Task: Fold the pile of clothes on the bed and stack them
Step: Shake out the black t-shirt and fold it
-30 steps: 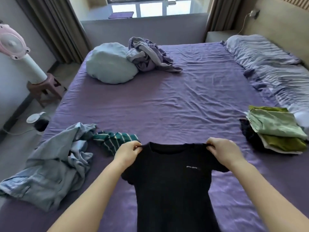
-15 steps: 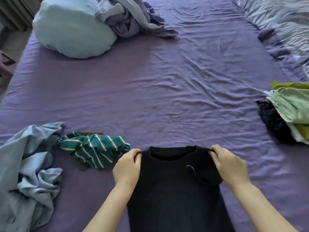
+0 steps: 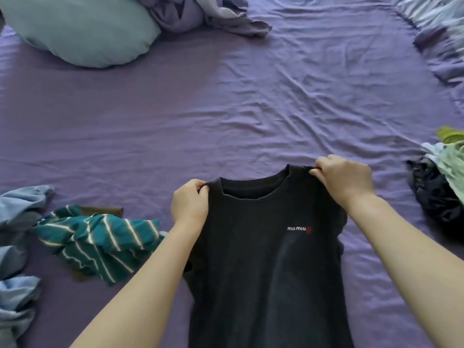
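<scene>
Here fingers (image 3: 200,190) pinch the black T-shirt (image 3: 263,259) between striped garment (image 3: 100,242) and folded stack (image 3: 442,179).

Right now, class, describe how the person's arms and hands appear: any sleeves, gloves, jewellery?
Both forearms are bare as far as the picture shows, with no sleeves in view. The left hand and right hand wear no gloves, and no rings, watch or bracelet show. Fingernails look short and unpainted.

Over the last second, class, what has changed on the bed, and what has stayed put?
The view dipped toward the bed. The right hand lifted its shoulder of the black T-shirt higher than the left hand. Both hands still pinch the shoulders; the striped garment and folded stack lie unmoved.
</scene>
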Demonstrator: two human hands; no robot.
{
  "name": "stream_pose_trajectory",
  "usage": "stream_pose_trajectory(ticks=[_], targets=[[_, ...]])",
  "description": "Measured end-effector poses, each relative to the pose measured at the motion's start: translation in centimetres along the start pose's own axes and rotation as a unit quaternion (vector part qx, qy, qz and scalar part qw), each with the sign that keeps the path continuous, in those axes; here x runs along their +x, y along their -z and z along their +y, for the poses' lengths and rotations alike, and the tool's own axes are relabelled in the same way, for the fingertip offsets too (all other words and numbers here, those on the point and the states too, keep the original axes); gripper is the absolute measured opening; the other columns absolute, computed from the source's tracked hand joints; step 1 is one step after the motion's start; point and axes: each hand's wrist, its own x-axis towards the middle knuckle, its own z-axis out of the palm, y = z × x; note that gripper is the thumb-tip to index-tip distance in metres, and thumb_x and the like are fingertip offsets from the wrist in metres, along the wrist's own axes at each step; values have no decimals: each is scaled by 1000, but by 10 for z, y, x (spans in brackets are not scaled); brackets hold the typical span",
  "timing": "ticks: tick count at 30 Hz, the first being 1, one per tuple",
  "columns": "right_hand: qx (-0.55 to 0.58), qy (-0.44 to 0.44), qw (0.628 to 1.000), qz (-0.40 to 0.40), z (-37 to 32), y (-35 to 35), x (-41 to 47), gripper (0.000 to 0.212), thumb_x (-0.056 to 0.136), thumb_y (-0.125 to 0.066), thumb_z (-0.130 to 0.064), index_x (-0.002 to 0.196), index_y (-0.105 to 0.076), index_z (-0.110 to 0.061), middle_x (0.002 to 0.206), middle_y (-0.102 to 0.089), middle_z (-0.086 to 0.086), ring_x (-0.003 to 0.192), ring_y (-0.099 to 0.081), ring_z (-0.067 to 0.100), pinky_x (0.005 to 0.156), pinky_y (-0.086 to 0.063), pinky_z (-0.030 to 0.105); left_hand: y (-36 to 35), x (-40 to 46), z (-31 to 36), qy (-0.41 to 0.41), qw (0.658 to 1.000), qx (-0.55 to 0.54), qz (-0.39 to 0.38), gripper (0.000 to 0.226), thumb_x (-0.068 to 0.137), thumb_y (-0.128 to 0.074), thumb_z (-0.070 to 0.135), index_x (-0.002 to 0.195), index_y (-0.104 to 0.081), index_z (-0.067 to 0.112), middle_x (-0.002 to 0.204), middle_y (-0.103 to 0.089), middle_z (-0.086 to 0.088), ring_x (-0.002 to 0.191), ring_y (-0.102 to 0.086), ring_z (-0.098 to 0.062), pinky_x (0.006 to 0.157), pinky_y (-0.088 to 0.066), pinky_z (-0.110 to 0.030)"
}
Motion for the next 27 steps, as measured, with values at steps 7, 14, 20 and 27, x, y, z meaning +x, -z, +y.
stream_pose_trajectory(ticks=[7,14,20,27], targets=[[293,-134,943,-81,4,-81,-11,51,94,-54,-31,139,-41,-9,135,-52,15,123,-47,34,99,-36,46,-71,-14,-7,-144,965,207,-80,56,97,-49,19,149,-29,21,158,-18,-10,145,-16,-27,117,-18,-42],[382,-124,909,-112,22,-110,-56,67,78,-76,-25,136,-46,-9,122,-58,8,119,-47,29,99,-32,35,-146,-61,7,-359,859,342,-122,51,87,-61,40,135,-54,24,147,-44,-11,137,-37,-35,104,-35,-61],[490,-145,857,-64,50,-106,-54,23,77,-75,-13,78,-53,-22,90,-58,-3,84,-54,11,71,-39,18,-186,-43,35,-402,820,368,-172,63,94,-25,61,147,-33,28,156,-25,-7,145,-17,-32,112,-18,-63],[493,-239,822,-152,73,-110,-64,50,75,-77,-31,116,-49,-33,95,-58,-18,91,-55,8,73,-39,22,-205,-27,44,-378,822,396,-157,71,89,-8,72,149,2,34,158,11,-3,145,20,-28,113,11,-61]])
